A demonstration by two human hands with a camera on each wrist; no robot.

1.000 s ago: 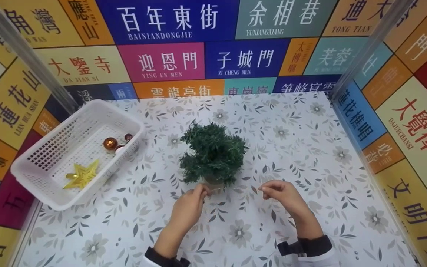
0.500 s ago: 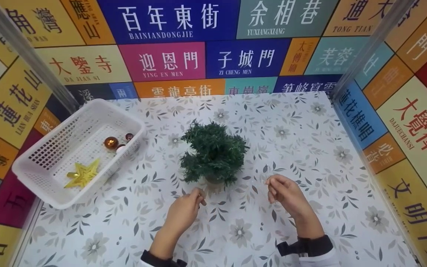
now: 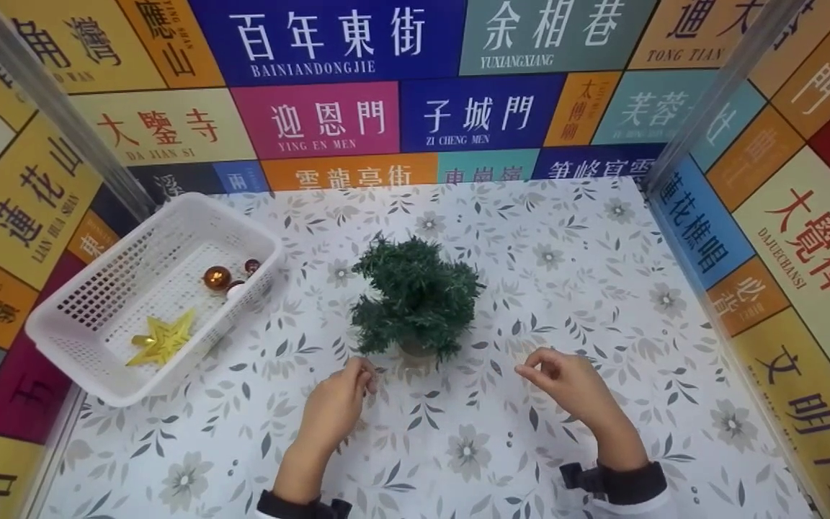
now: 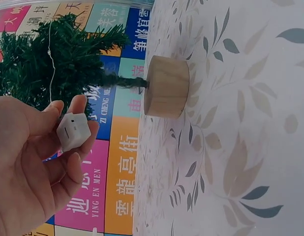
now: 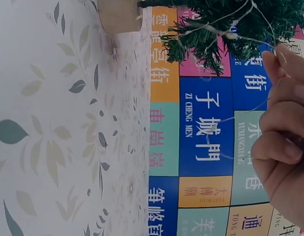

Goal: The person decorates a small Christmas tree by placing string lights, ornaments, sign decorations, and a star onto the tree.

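The small green tree [image 3: 418, 295] stands upright on its round wooden base [image 4: 167, 87] near the middle of the bench [image 3: 545, 324], between the two hands and a little to their far side: it lies far and right of the left hand [image 3: 334, 404], far and left of the right hand [image 3: 577, 382]. The left is the nearer to the base, though neither touches the tree. A thin wire [image 4: 50, 52] bridges that gap on each side; whether both lengths are one strand cannot be told. The left hand holds a little white box [image 4: 74, 132] between thumb and fingers, the wire rising from beside the thumb tip to the branches. The right hand pinches wire between thumb and forefinger, its other fingers curled in and a slack loop hanging from them; from the pinch the strand runs left into the foliage. In the head view both wrists come in from the near edge, the left hand leaning right and the right hand leaning left. Well apart at the left sits a white basket [image 3: 69, 360] with a yellow star [image 3: 163, 339] and a few shiny balls [image 3: 217, 277].
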